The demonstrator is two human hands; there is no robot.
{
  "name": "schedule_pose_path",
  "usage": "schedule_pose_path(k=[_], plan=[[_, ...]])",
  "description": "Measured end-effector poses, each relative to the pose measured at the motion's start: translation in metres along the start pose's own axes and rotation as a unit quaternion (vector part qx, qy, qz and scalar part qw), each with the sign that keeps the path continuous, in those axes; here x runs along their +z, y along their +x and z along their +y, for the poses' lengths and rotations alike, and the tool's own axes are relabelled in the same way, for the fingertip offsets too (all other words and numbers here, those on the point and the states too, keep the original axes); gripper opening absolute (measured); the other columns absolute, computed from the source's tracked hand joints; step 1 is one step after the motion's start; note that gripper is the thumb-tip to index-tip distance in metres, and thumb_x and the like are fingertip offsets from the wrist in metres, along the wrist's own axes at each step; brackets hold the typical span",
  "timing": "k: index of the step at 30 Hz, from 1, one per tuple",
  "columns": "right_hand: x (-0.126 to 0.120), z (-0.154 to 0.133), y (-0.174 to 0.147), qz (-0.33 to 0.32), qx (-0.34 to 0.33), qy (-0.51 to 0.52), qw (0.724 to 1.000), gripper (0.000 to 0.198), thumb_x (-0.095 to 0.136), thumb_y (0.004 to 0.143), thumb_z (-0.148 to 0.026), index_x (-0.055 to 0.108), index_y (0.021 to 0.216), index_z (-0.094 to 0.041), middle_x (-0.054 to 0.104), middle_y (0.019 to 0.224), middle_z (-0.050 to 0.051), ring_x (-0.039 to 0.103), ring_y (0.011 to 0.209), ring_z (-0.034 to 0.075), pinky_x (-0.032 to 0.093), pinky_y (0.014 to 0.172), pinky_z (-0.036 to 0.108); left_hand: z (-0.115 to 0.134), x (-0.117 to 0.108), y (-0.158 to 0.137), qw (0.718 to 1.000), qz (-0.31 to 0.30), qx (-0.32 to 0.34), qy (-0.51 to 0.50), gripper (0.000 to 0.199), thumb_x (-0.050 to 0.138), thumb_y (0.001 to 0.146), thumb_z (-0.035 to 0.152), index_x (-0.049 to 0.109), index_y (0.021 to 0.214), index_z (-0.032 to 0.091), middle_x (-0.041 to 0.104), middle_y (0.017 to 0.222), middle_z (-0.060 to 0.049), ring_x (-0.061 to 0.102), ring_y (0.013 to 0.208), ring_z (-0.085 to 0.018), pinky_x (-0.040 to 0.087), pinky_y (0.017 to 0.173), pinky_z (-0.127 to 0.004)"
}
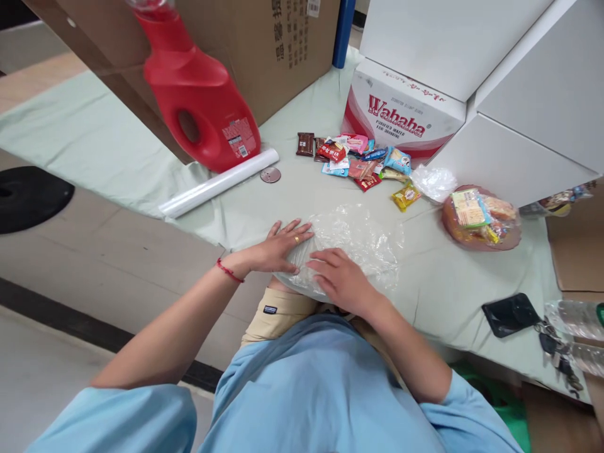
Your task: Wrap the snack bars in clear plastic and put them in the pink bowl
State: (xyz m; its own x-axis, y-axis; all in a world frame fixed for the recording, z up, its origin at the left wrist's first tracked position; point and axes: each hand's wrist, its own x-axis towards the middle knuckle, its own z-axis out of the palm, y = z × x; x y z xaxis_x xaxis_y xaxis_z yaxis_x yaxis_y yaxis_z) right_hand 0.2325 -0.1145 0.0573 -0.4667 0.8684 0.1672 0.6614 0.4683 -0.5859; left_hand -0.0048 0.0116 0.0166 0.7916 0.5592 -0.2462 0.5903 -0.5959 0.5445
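Note:
A crinkled sheet of clear plastic (pixel 363 242), a bag or piece of film, lies spread over the table's near edge in front of me. My left hand (pixel 280 245) rests on its left side, palm down with the fingers spread. A ring and a red cord bracelet are on that arm. Beside it, my right hand (pixel 342 277) touches the near part of the plastic with its fingers loosely bent and apart. Beyond the hands lies a pile of small wrapped snacks (pixel 361 167). To the right of that pile sits a crumpled clear bag (pixel 433 182).
A white roll (pixel 219 184) and a small round disc (pixel 270 175) lie left, by a red jug (pixel 202 94). A Wahaha carton (pixel 401 110) stands behind the snacks. To the right are a reddish bowl (pixel 453 236) of packets, a black pouch (pixel 510 314) and keys (pixel 557 352).

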Motion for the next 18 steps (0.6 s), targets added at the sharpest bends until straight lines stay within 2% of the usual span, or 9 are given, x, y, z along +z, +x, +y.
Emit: schedule_pose_path(k=[2,5,7,8,11,13,14,16,18], plan=[[0.037,0.005,0.009,-0.019,-0.003,-0.031,0.999,0.042,0.062,0.102,-0.025,0.064,0.144,-0.019,0.058,0.156,0.014,0.047,0.148,0.028,0.043,0.124,0.052,-0.005,-0.003,-0.002,1.000,0.002,0.003,-0.015,0.084,0.065,0.087,0.042,0.035,0.165,0.032,0.024,0.178,-0.009,0.010,0.167,-0.033,0.005,0.130,-0.067],[0.076,0.007,0.008,-0.025,-0.009,-0.071,0.997,0.056,0.061,0.104,-0.033,0.052,0.156,-0.015,0.046,0.167,0.015,0.035,0.159,0.029,0.030,0.132,0.054,-0.012,-0.009,-0.002,0.997,0.025,-0.002,-0.075,0.069,0.049,0.094,0.037,0.042,0.162,0.029,0.034,0.175,-0.005,0.024,0.165,-0.028,0.013,0.133,-0.058],[0.085,0.006,0.003,-0.026,-0.024,-0.089,0.995,0.057,0.056,0.107,-0.036,0.047,0.159,-0.015,0.045,0.168,0.014,0.034,0.159,0.029,0.025,0.133,0.056,-0.011,-0.011,0.003,0.992,0.071,-0.038,-0.094,0.060,0.040,0.097,0.036,0.053,0.155,0.028,0.045,0.169,-0.005,0.036,0.159,-0.026,0.025,0.132,-0.052],[0.086,0.006,0.001,-0.027,-0.031,-0.095,0.995,0.056,0.054,0.108,-0.036,0.046,0.159,-0.014,0.045,0.168,0.014,0.035,0.159,0.029,0.023,0.134,0.056,-0.006,-0.010,0.008,0.989,0.101,-0.073,-0.080,0.055,0.039,0.098,0.037,0.061,0.148,0.027,0.050,0.166,-0.006,0.040,0.156,-0.028,0.030,0.130,-0.053],[0.084,0.004,0.000,-0.028,-0.035,-0.111,0.993,0.055,0.053,0.108,-0.035,0.047,0.158,-0.014,0.047,0.167,0.013,0.036,0.158,0.029,0.022,0.134,0.055,0.022,-0.004,0.024,0.962,0.185,-0.197,0.042,0.039,0.051,0.097,0.040,0.079,0.115,0.021,0.061,0.149,-0.018,0.044,0.146,-0.045,0.039,0.118,-0.068],[0.081,0.004,0.002,-0.035,-0.030,-0.118,0.992,0.053,0.057,0.106,-0.034,0.051,0.155,-0.013,0.052,0.163,0.014,0.039,0.155,0.030,0.023,0.134,0.054,0.045,0.001,0.036,0.950,0.205,-0.211,0.101,0.033,0.053,0.096,0.033,0.080,0.099,0.016,0.064,0.133,-0.024,0.048,0.139,-0.049,0.041,0.111,-0.070],[0.080,0.003,0.003,-0.039,-0.027,-0.120,0.992,0.052,0.060,0.105,-0.034,0.054,0.152,-0.013,0.055,0.160,0.015,0.041,0.154,0.030,0.024,0.133,0.054,0.055,0.003,0.042,0.952,0.201,-0.207,0.102,0.030,0.053,0.096,0.029,0.079,0.099,0.015,0.065,0.126,-0.025,0.053,0.133,-0.048,0.044,0.108,-0.067],[0.079,0.003,0.005,-0.046,-0.023,-0.120,0.991,0.049,0.063,0.103,-0.032,0.058,0.148,-0.013,0.060,0.154,0.015,0.043,0.151,0.031,0.026,0.133,0.054,0.069,0.007,0.055,0.959,0.186,-0.208,0.050,0.032,0.055,0.092,0.022,0.073,0.118,0.014,0.067,0.116,-0.022,0.064,0.120,-0.042,0.051,0.101,-0.058],[0.079,0.003,0.005,-0.050,-0.022,-0.117,0.992,0.047,0.064,0.102,-0.030,0.059,0.146,-0.012,0.062,0.151,0.017,0.042,0.151,0.031,0.027,0.132,0.054,0.075,0.011,0.069,0.951,0.188,-0.239,-0.050,0.057,0.061,0.085,0.017,0.055,0.142,0.012,0.068,0.114,-0.020,0.069,0.110,-0.037,0.056,0.094,-0.051]])
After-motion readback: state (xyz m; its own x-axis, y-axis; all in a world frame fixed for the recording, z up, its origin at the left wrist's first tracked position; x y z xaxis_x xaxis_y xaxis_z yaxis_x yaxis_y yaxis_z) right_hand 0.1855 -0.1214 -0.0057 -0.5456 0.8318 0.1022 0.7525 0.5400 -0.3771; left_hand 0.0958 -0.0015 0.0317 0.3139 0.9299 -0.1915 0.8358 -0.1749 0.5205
